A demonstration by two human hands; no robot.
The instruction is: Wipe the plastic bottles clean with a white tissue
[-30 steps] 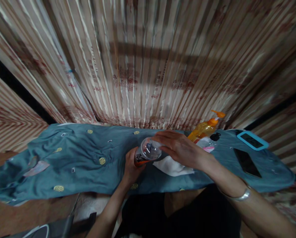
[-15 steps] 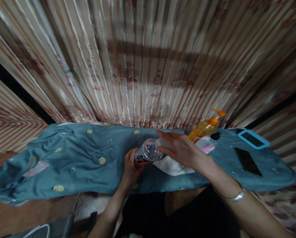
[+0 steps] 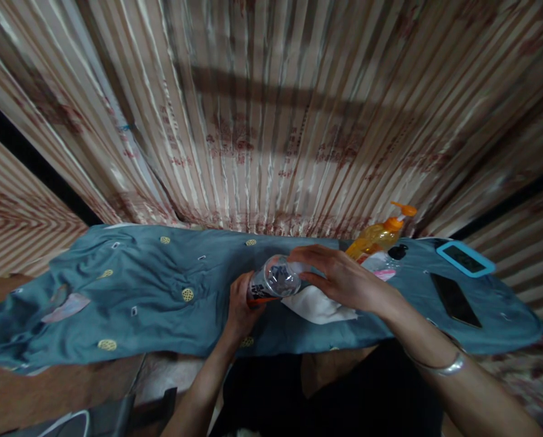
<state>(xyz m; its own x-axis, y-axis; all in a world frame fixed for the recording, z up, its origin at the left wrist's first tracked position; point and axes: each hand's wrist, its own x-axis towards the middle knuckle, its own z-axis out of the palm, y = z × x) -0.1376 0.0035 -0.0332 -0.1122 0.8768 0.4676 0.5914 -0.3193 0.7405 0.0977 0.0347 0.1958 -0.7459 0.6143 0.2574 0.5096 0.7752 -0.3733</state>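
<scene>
My left hand [image 3: 240, 306] is wrapped round the lower part of a clear plastic cup [image 3: 273, 280] with an orange and black label, held tilted above the blue cloth [image 3: 139, 291]. My right hand [image 3: 344, 280] grips the cup's clear domed top, fingers curled over its rim. A silver bangle [image 3: 444, 365] sits on my right wrist. A white folded cloth [image 3: 317, 304] lies on the blue cloth just below my right hand.
An orange pump bottle [image 3: 380, 235] stands behind my right hand, with a small black item [image 3: 397, 250] beside it. A dark phone [image 3: 455, 298] and a device in a blue case [image 3: 466, 259] lie at the right. Striped curtains [image 3: 262, 121] hang behind.
My right hand went from flat over the cup's top, to lifted and spread, to curled down onto the cup's top. My left hand has kept hold of the cup.
</scene>
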